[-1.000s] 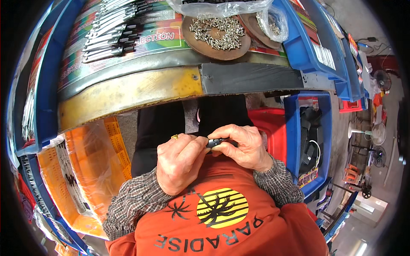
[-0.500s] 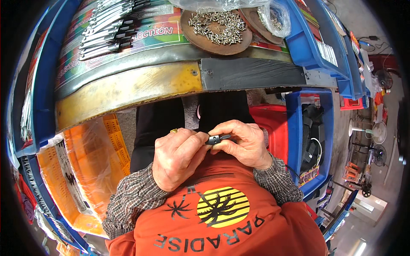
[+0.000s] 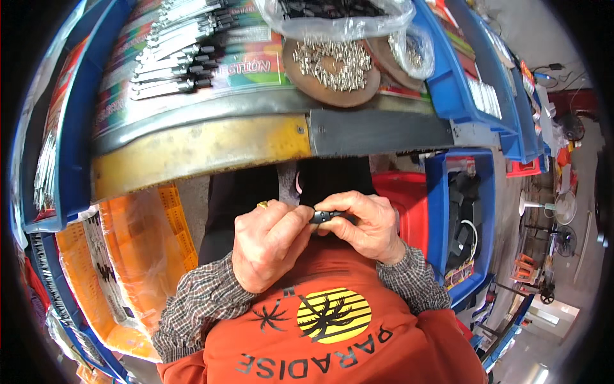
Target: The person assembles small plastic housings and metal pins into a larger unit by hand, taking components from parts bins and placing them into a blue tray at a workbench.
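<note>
Close to my body, over my lap, both hands meet at a small dark grey metal cylinder (image 3: 322,217) with holes in its side. My left hand (image 3: 263,246) pinches its left end between thumb and fingers. My right hand (image 3: 366,224) grips the thin dark shank at the other end, partly hidden by the fingers. On the table beyond, a round brown plate (image 3: 339,100) carries many small silver metal pins (image 3: 332,64). Left of it lie rows of silver tools with black ends (image 3: 169,64).
A yellow and dark table edge (image 3: 204,152) runs before my knees. A clear plastic bag (image 3: 332,27) of black parts sits behind the plate. Blue bins flank the table, one blue bin (image 3: 437,211) stands low at right beside a red stool (image 3: 409,195), and an orange crate (image 3: 137,256) at left.
The view has tilted up a little, so the table sits lower and more of the bag shows. My right fingers have closed further over the shank, and the cylinder has turned slightly.
</note>
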Tool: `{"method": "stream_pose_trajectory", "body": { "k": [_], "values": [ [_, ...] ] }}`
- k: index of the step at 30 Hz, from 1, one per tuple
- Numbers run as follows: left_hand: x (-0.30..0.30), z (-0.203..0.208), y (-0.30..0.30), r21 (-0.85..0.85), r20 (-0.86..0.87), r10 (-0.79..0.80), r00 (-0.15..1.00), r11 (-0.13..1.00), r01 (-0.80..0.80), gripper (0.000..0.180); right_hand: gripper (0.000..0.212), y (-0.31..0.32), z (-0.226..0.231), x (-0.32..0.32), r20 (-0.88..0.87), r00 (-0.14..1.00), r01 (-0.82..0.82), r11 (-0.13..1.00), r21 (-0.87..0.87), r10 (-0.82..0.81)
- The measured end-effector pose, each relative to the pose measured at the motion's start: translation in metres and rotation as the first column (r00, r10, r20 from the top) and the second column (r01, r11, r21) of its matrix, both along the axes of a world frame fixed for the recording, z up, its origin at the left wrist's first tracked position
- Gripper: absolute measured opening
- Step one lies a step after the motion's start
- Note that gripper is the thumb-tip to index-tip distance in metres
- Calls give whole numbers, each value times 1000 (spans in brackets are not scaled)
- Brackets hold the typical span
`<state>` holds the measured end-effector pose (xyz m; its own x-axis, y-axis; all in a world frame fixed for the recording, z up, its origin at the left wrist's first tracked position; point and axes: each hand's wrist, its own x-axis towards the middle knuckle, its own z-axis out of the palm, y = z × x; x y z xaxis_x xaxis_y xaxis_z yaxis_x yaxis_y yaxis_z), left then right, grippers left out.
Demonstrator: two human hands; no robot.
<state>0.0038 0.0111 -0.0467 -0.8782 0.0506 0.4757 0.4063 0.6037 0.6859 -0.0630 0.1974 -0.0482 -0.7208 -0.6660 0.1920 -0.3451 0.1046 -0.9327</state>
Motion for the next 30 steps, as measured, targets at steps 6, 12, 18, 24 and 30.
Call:
{"method": "stream_pose_trajectory", "body": {
  "k": [6, 12, 18, 24, 30],
  "values": [
    [-8, 18, -12, -66, -25, 15, 1000, 998, -17, 27, 24, -11, 34, -32, -234, 972, -30, 999, 30, 36],
    [-12, 28, -23, -48, -51, 72, 996, 996, -75, 25, 24, -34, 54, -74, -738, 655, 315, 946, 74, -161],
    [-14, 28, -33, -24, -41, 146, 988, 989, -148, 23, 30, -39, 52, -91, -818, 559, 398, 909, 121, -136],
    [-14, 28, -35, -10, 4, 158, 987, 987, -158, 22, 33, -37, 48, -87, -813, 571, 441, 879, 182, -118],
    [-15, 28, -35, -17, -13, 155, 988, 988, -156, 22, 33, -37, 42, -87, -838, 536, 440, 881, 176, -100]
  ]
}}
